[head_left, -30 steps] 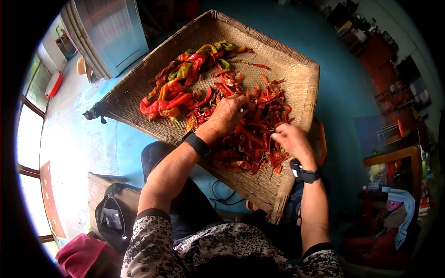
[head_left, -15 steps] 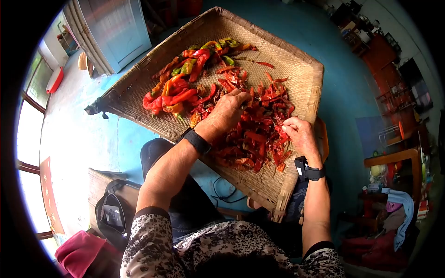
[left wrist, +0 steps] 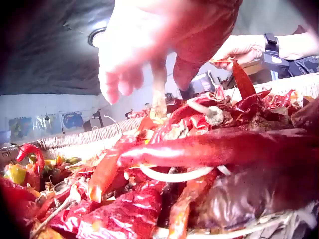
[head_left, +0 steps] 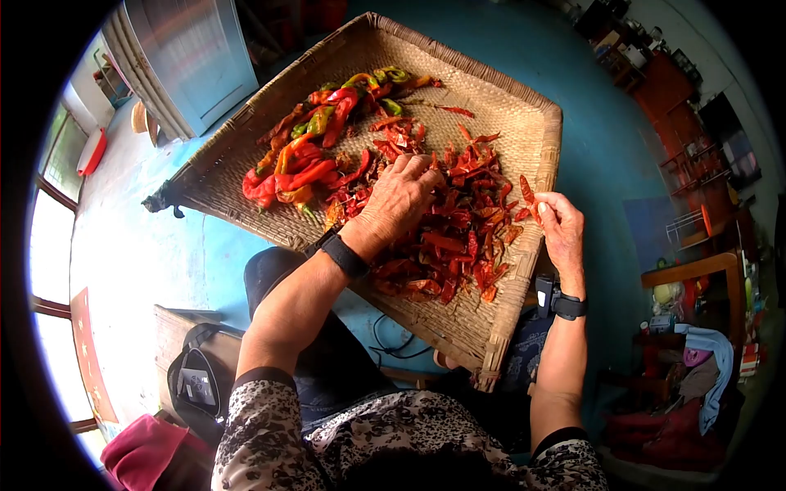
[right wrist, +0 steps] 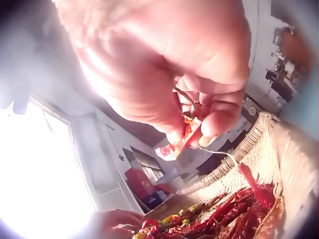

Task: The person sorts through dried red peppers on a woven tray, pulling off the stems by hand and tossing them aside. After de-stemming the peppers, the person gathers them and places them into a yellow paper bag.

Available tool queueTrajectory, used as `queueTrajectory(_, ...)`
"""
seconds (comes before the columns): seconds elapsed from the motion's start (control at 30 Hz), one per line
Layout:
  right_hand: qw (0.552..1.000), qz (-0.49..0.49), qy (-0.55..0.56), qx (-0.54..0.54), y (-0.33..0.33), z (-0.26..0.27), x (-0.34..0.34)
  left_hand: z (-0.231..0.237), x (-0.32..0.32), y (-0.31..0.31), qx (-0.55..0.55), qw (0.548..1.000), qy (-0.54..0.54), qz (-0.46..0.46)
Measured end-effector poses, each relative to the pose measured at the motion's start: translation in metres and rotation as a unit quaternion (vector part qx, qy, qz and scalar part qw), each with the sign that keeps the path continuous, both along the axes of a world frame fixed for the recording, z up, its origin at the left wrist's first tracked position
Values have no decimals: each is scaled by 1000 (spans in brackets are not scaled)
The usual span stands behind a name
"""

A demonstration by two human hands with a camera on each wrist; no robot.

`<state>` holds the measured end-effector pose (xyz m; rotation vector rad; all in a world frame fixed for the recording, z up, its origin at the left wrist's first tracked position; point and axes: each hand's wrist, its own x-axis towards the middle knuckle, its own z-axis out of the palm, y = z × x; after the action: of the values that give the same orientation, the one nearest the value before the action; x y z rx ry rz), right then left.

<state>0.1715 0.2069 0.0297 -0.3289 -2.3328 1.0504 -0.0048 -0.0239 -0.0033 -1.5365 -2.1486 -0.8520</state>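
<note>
My left hand (head_left: pixel 391 204) hangs over the heap of dried red chillies (head_left: pixel 446 245), fingers bent loosely downward. In the left wrist view its fingertips (left wrist: pixel 122 84) are above the heap, and a pale stalk (left wrist: pixel 158 92) stands between fingers and thumb; whether they touch it is unclear. At the basket's right side my right hand (head_left: pixel 563 233) pinches a dried red chilli (head_left: pixel 526 191) between thumb and fingers. The right wrist view shows a red piece (right wrist: pixel 172 149) with a thin stem in that pinch; a second chilli (right wrist: pixel 256 186) has a stem reaching up to the fingertips.
Larger red and green peppers (head_left: pixel 303 155) lie at the left of the woven basket (head_left: pixel 524 123), which rests over the person's lap. A bench with a black bag (head_left: pixel 199 380) is at lower left, a wooden chair (head_left: pixel 696 274) at right.
The right hand has moved from the heap's right edge up and to the right, and a chilli now shows in its pinch. The left hand has stayed over the heap, its fingers slightly more spread.
</note>
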Motion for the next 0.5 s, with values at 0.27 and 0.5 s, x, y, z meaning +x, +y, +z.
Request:
queueTrajectory(0.27,964,-182,84,175,22,0,-2,10,10,-1,-55,994,-21,-94)
queueTrajectory(0.5,988,-109,-33,101,21,-18,-13,-7,28,-3,-122,979,8,-160)
